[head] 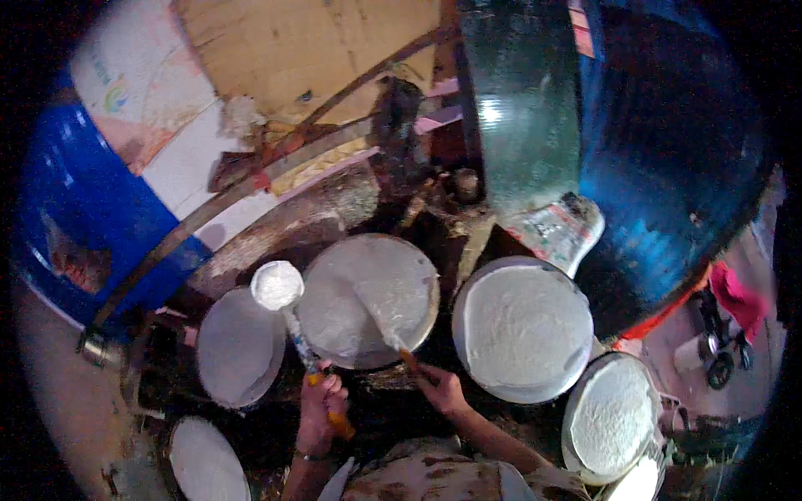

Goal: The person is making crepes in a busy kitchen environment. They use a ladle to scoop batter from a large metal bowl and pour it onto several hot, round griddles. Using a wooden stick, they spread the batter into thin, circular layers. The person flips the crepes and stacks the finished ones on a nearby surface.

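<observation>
My left hand (322,404) is closed around the orange handle of a ladle (277,285). Its round cup is coated or filled with white and sits at the left edge of the middle round pan (329,294). A pale layer covers that pan, with a curved edge between a lighter and a darker part. At the pan's near right rim, my right hand (443,389) grips the brown handle of a flat spatula-like tool (407,360). The tool's pale end lies over the pan and blends into the layer, so its shape is unclear.
Round pans with white surfaces stand left (238,351), right (526,329), lower right (611,416) and lower left (207,460). Behind are a blue drum (69,206), a strap (207,213), cardboard (301,56), a green panel (529,106) and a large dark-blue container (664,156).
</observation>
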The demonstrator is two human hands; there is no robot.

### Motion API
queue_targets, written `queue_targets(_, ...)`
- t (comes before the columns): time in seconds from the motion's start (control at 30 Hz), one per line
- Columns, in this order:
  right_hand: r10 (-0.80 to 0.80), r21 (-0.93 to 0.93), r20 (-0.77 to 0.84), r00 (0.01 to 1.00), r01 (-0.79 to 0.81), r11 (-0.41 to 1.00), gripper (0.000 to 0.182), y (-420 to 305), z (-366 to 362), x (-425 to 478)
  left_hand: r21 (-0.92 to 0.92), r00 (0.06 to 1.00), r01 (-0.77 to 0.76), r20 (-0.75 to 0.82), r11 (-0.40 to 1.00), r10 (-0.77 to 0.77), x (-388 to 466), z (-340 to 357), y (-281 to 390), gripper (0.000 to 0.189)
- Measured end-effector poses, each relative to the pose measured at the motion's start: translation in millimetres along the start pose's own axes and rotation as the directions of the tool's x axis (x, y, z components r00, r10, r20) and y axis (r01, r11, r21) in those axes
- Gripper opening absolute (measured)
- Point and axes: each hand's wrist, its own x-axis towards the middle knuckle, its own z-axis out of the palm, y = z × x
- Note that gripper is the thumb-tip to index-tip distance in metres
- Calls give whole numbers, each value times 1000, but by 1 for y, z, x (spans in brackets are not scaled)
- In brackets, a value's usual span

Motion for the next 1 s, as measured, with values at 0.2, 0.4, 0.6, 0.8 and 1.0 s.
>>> queue_targets(0.2,150,-477,-384,911,-335,813,42,-23,-56,59,-170,972,236,19,957,-236,-37,-13,-9,26)
queue_targets(0.4,13,-597,-516,857,-370,712,26,-24,-70,72,-412,863,501,174,761,-475,-29,-36,-39,20)
queue_targets(0.6,-22,-284,-812,583,-362,888,15,-52,-189,20,-140,744,665,206,733,-635,-21,-15,-55,22)
queue_targets(0.8,48,79,-992,119,276,958,8,-19,-368,-172,-58,494,852,419,520,-762,-12,7,-113,21)
queue_targets(1.0,29,-5,-961,-275,121,993,5,31,-414,-411,-120,452,885,455,450,-767,-51,80,-167,29)
